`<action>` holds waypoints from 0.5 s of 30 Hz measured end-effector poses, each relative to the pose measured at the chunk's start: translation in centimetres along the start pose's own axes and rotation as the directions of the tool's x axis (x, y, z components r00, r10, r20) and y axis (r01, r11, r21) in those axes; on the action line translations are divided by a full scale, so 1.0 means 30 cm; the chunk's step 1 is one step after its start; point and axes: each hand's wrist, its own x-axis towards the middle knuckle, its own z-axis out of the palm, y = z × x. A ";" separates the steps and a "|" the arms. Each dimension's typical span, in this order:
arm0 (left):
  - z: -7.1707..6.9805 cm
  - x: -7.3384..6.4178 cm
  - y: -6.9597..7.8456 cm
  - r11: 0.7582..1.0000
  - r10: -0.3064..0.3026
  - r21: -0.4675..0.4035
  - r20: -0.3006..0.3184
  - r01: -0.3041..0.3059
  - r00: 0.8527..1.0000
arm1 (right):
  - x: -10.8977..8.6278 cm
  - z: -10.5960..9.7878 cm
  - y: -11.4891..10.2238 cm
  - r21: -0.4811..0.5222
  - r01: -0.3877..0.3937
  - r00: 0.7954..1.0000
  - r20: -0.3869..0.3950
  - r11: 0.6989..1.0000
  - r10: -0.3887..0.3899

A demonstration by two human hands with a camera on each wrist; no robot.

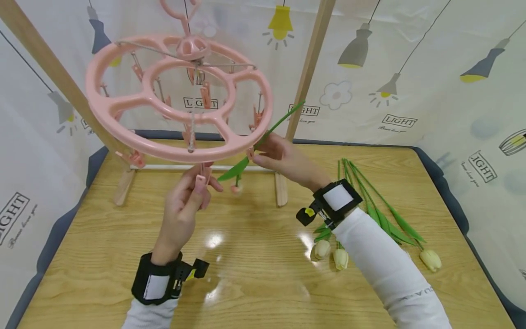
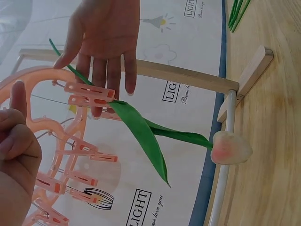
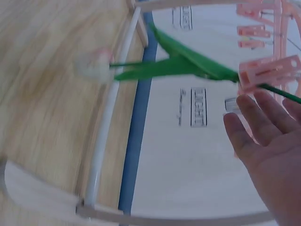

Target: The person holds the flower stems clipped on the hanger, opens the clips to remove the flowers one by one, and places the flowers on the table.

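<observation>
In the head view, my left hand (image 1: pixel 186 198) pinches a pink clothespin (image 1: pixel 200 179) hanging under the front of the round pink drying rack (image 1: pixel 181 153). My right hand (image 1: pixel 287 160) is at the rack's right edge, beside another pink clip (image 2: pixel 91 94) that holds the stem of an artificial tulip (image 2: pixel 141 132). The right fingers are straight and spread behind that clip in the left wrist view. The tulip hangs head down, its pinkish-white bloom (image 2: pixel 230 148) lowest. At the left wrist view's edge, the left fingers (image 2: pixel 18 96) show, but that hand's clothespin is hidden.
Several pale tulips (image 1: pixel 430 259) with green stems lie on the wooden table (image 1: pixel 255 283) at the right. A wooden stand with upright posts (image 1: pixel 310 68) and a white crossbar (image 2: pixel 228 117) stands behind. More pink clips (image 1: pixel 256 119) dangle from the rack. Patterned cloth (image 1: pixel 444 91) surrounds the table.
</observation>
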 end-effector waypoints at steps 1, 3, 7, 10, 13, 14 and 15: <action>-0.001 -0.001 0.001 1.000 -0.007 0.009 0.007 0.007 1.000 | 0.008 0.014 -0.003 0.017 0.008 1.000 -0.015 1.000 -0.007; -0.003 -0.003 0.002 1.000 -0.017 0.019 0.019 0.017 1.000 | 0.020 0.034 -0.005 0.027 0.016 0.999 -0.052 0.999 -0.014; -0.006 -0.004 0.006 0.998 -0.056 0.013 0.029 0.055 0.998 | 0.028 0.056 -0.008 0.010 0.043 0.992 -0.116 0.999 -0.041; -0.009 -0.005 0.011 0.993 -0.121 0.000 0.030 0.122 0.992 | 0.023 0.060 -0.016 0.020 0.045 0.991 -0.128 0.999 -0.042; -0.012 -0.006 0.013 0.979 -0.204 -0.001 0.047 0.204 0.978 | 0.019 0.059 -0.018 0.043 0.069 0.990 -0.123 0.997 -0.064; -0.012 -0.008 0.012 0.975 -0.221 -0.002 0.053 0.222 0.974 | 0.018 0.058 -0.018 0.048 0.078 0.990 -0.124 0.996 -0.071; -0.012 -0.009 0.010 0.972 -0.234 -0.004 0.062 0.234 0.970 | 0.017 0.059 -0.016 0.046 0.087 0.989 -0.126 0.995 -0.080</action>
